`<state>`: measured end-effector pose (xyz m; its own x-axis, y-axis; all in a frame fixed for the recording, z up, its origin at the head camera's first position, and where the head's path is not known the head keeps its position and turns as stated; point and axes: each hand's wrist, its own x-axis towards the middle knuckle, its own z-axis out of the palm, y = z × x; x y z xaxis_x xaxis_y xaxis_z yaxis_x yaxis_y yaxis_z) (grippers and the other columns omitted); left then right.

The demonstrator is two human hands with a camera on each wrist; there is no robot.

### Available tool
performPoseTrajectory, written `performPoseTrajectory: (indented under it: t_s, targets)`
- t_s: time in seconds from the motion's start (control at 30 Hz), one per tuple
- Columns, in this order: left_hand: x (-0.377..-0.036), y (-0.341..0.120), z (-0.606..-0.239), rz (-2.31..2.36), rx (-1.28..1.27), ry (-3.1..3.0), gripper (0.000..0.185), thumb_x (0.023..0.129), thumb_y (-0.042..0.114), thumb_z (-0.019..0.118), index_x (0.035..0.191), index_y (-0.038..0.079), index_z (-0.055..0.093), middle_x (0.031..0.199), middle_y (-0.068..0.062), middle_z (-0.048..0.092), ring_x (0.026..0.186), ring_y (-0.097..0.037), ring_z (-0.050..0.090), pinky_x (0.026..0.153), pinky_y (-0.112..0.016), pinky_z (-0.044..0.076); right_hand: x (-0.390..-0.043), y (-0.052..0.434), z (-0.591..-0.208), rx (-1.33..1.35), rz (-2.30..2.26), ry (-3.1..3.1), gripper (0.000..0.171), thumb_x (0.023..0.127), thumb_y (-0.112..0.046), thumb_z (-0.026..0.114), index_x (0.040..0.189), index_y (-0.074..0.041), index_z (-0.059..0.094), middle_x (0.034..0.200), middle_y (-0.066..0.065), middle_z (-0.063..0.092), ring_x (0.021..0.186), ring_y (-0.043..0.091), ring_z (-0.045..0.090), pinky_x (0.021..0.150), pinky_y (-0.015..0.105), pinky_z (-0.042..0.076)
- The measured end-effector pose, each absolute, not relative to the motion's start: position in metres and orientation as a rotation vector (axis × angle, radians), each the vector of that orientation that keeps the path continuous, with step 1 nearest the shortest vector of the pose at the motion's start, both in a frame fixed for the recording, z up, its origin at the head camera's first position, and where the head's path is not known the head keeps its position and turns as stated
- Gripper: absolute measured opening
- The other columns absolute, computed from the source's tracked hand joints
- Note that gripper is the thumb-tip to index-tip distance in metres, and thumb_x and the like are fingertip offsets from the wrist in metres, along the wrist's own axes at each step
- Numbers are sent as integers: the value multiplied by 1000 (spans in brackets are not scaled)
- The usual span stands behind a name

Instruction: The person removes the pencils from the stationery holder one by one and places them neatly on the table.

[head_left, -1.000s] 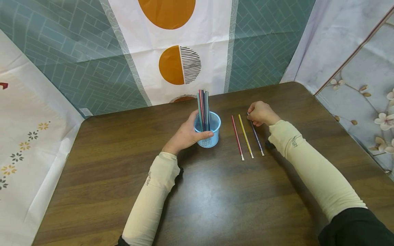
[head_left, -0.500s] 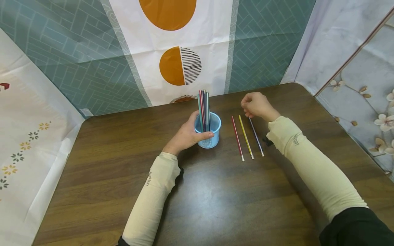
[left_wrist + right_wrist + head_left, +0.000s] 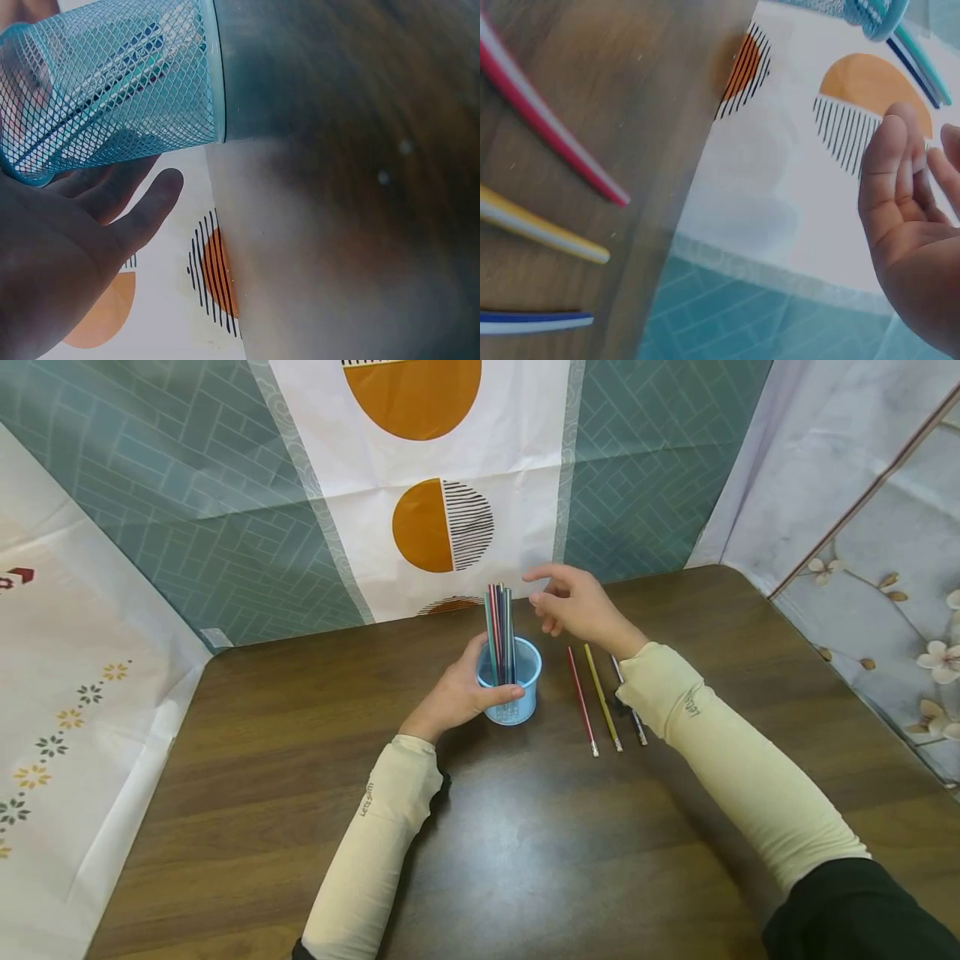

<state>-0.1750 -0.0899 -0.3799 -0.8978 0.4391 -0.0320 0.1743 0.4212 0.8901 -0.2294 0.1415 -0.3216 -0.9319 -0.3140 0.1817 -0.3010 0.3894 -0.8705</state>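
Observation:
My left hand [image 3: 452, 695] holds a light blue mesh pencil cup [image 3: 528, 687] upright on the table, thumb across its near side. Several pencils [image 3: 497, 625] in teal, red and dark colours stand in the cup, leaning to its left side. Just right of their tops, my right hand [image 3: 583, 607] is raised with nothing in it, index finger stretched out and the others loosely bent. Below it lie a red pencil [image 3: 582, 700], a yellow pencil [image 3: 602, 695] and a blue pencil [image 3: 639, 728], side by side with erasers toward me. My right sleeve hides part of the blue one.
The brown wooden table [image 3: 285, 760] fills the lower view. A patterned cloth [image 3: 300, 527] hangs along its back edge, with more hanging fabric [image 3: 892, 610] at the right and a floral sheet [image 3: 75, 643] at the left.
My right hand has left the blue pencil's far end and moved up and left toward the cup, its fingers spreading. The left hand and the cup have stayed in place.

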Motion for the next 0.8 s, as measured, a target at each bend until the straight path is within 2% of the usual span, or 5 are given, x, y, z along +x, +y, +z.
performPoseTrajectory:
  t_s: [0.07,0.13,0.43,0.6,0.8]
  targets:
    - [-175,-89,-380,1465,538,2421,102,73,59,78,152,28,21,127,-3,56,108,-20,56,95,-40,45,-228,137,-320,-639,-1654,2589,34,97,-15,60,131,-16,59,87,20,61,63,29,60,58,34,54]
    - [-174,-89,-379,1467,542,2418,101,74,57,78,152,28,21,127,-3,56,107,-20,56,95,-40,46,-225,135,-320,-682,-1646,2594,35,98,-13,58,133,-16,59,88,18,61,64,29,60,59,32,54]
    - [-174,-89,-377,1475,539,2405,98,77,52,79,152,29,20,125,-2,57,107,-20,56,95,-41,46,-219,128,-316,-718,-1652,2604,26,96,-13,60,122,-14,65,87,13,63,65,29,61,60,33,53]
    - [-175,-90,-378,1478,541,2404,99,77,51,79,152,30,19,128,-2,56,109,-20,56,96,-40,45,-217,123,-314,-690,-1693,2555,21,94,-14,65,112,-6,57,96,12,64,70,30,63,60,35,54]
    - [-174,-90,-379,1465,542,2405,100,76,53,79,152,31,18,134,-3,53,112,-21,55,97,-42,44,-213,119,-311,-680,-1720,2537,19,93,-5,63,108,-1,51,86,15,61,64,28,59,58,32,53]
